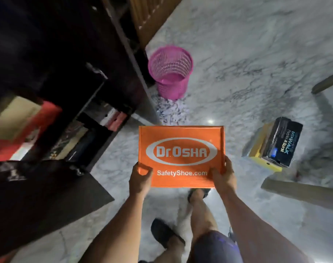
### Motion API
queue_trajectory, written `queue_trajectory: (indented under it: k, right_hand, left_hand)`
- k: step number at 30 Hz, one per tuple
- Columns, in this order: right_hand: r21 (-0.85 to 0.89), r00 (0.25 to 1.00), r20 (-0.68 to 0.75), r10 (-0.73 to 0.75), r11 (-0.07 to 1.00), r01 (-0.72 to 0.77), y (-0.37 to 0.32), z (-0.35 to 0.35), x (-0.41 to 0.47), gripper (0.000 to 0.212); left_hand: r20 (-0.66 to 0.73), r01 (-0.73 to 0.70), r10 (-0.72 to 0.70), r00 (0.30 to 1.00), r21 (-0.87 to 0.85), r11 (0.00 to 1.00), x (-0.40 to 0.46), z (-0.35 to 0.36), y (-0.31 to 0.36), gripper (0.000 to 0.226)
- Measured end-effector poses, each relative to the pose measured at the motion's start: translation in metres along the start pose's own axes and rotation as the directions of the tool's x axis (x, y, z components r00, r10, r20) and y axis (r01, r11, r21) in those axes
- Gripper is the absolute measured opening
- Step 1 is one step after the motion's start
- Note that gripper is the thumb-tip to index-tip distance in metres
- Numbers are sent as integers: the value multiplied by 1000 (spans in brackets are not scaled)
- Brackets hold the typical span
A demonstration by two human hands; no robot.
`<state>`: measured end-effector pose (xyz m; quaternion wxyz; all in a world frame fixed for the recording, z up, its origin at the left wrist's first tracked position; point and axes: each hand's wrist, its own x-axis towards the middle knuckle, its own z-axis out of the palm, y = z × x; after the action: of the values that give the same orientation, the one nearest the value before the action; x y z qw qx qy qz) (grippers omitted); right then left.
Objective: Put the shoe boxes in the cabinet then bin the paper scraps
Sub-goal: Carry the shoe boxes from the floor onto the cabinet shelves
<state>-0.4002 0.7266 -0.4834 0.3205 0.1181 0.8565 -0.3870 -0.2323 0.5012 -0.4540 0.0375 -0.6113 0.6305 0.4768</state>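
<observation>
Two hands carry the orange Dr.Osha shoe box (181,155) flat in front of the person, lid up, its long axis running left to right across the body. The left hand (140,178) grips the near left corner with the thumb curled over the lid, and the right hand (223,176) grips the near right corner the same way, so the box juts forward, away from both wrists and above the marble floor (256,63). The open dark cabinet (89,103) lies to the left of the box and slightly ahead, its door (47,188) swung out low on the left; the left hand is the nearer one to it, so the coming move looks like a swing leftward that turns a short end toward the shelves. Boxes already sit inside, though blur hides which shelf has room. Straight ahead lie the paper scraps (171,111) beside the pink mesh bin (170,71). Well apart on the right, a black shoe box (282,141) stacked on a yellow shoe box (264,160) waits on the floor.
</observation>
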Motion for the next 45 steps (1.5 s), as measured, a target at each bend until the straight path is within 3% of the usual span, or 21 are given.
queue_trajectory:
  k: [6,12,15,20,26,31,36,41,45]
  right_hand:
    - [-55,921,258,-292,947,316,-87,50,-142,76]
    - [-20,795,344,-501,842,539,-193,113,-210,71]
    - [-19,726,366,-583,775,632,-248,150,-221,72]
    - [-52,659,404,-634,704,709,-340,207,-230,58]
    - [-22,573,497,-652,651,759,-441,309,-206,55]
    - [116,474,566,-674,635,764,-500,402,-190,52]
    - [78,375,715,-590,600,796,-510,477,-164,68]
    - [-28,382,745,-547,546,837,-523,502,-180,45]
    - [-149,385,778,-497,450,880,-536,505,-202,46]
  left_hand:
    - [-267,74,-158,951,-299,951,-80,-170,-59,57]
    - [-408,-38,-161,898,-437,898,-84,-284,-65,57]
    - [-445,-49,-172,879,-442,895,-69,-322,-53,72]
    - [-520,-151,-239,820,-600,785,-24,-376,-26,74]
    - [-592,-254,-337,732,-696,672,51,-434,6,62]
    - [-685,-312,-402,608,-671,672,130,-474,6,55]
    - [-686,-330,-487,540,-705,627,184,-485,0,68]
    - [-535,-359,-696,479,-843,400,208,-491,-1,73]
    - [-387,-317,-718,579,-918,239,226,-492,-20,68]
